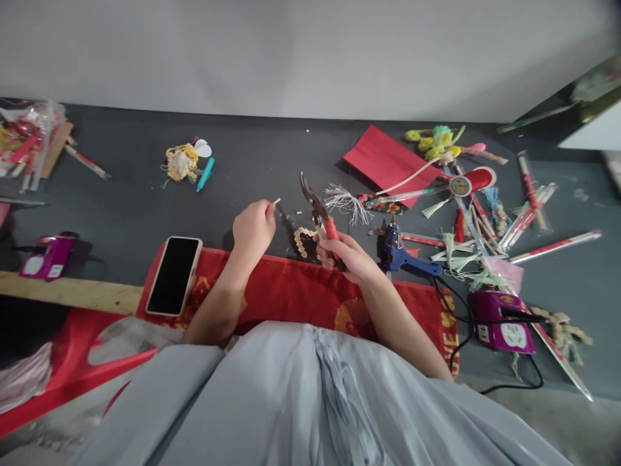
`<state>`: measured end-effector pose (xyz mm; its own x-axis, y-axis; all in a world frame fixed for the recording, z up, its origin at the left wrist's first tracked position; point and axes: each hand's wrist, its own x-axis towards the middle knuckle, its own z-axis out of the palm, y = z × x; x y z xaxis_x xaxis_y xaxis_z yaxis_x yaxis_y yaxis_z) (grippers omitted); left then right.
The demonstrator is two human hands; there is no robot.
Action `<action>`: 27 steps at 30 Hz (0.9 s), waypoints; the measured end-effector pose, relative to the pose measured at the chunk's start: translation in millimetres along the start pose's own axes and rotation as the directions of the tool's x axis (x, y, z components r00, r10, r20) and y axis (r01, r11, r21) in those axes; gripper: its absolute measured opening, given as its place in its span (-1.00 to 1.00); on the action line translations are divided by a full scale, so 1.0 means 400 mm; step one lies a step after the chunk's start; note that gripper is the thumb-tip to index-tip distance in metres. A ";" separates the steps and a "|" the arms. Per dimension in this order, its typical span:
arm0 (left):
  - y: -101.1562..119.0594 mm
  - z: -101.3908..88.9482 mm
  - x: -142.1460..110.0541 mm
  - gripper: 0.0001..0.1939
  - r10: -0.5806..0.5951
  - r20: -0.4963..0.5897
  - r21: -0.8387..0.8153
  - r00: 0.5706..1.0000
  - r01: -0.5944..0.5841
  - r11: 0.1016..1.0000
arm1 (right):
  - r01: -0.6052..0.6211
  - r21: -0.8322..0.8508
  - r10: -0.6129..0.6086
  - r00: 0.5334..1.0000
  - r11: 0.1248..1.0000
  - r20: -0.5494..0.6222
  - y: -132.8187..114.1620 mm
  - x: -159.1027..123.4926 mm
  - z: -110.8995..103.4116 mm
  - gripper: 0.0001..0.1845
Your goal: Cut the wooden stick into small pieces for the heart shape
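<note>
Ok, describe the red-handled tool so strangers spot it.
On the dark table, find the wide red cloth. Near its far edge, the right hand grips the red-handled tool, whose curved metal head sets it apart from the blue glue gun.

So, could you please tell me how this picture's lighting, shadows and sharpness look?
Head view: soft light, with a shadow beside the red paper; head view: wide-angle stretching towards the sides, upper right corner blurred; head view: red-handled cutters fairly clear, no strong glare on the phone.
</note>
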<state>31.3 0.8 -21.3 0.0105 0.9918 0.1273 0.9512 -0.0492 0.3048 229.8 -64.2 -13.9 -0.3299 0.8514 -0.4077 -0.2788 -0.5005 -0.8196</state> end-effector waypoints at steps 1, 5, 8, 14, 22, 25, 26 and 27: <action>-0.002 0.002 0.001 -0.70 -0.006 0.028 0.037 1.000 0.005 0.999 | 0.002 0.006 -0.002 1.000 1.000 -0.005 -0.001 -0.001 -0.002 -0.69; -0.011 0.013 0.004 -0.70 0.019 0.082 0.082 0.996 -0.025 0.996 | 0.043 0.021 -0.042 0.999 0.999 -0.022 -0.006 -0.003 -0.013 -0.67; -0.013 0.018 0.003 -0.72 0.047 0.087 0.069 0.995 -0.053 0.996 | 0.084 0.013 -0.083 0.996 0.996 -0.038 -0.010 -0.002 -0.024 -0.66; -0.005 0.013 0.001 -0.75 0.076 0.083 0.034 0.994 -0.079 0.996 | 0.059 -0.468 -0.206 0.941 0.882 -0.270 0.003 0.005 -0.049 -0.72; 0.011 -0.003 0.001 -0.77 0.048 0.036 -0.337 0.998 -0.033 0.941 | -0.137 -0.943 -0.435 0.861 0.303 -0.265 0.023 0.000 -0.044 -0.73; 0.017 -0.001 0.002 -0.76 0.034 0.200 -0.569 0.979 0.087 0.817 | -0.124 -0.941 -0.424 0.869 0.314 -0.256 0.025 0.001 -0.042 -0.73; 0.017 0.000 0.003 -0.76 0.032 0.227 -0.602 0.973 0.114 0.791 | -0.118 -0.930 -0.422 0.866 0.349 -0.268 0.026 0.002 -0.045 -0.73; 0.017 0.001 0.003 -0.76 0.026 0.233 -0.611 0.972 0.125 0.782 | -0.107 -0.909 -0.420 0.861 0.402 -0.287 0.026 0.005 -0.050 -0.73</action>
<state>37.9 1.7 -19.4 0.1073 0.9903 -0.0882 0.5563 0.0138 0.8309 244.3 -64.6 -31.3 0.0920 0.9882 -0.1221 0.7433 -0.1498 -0.6519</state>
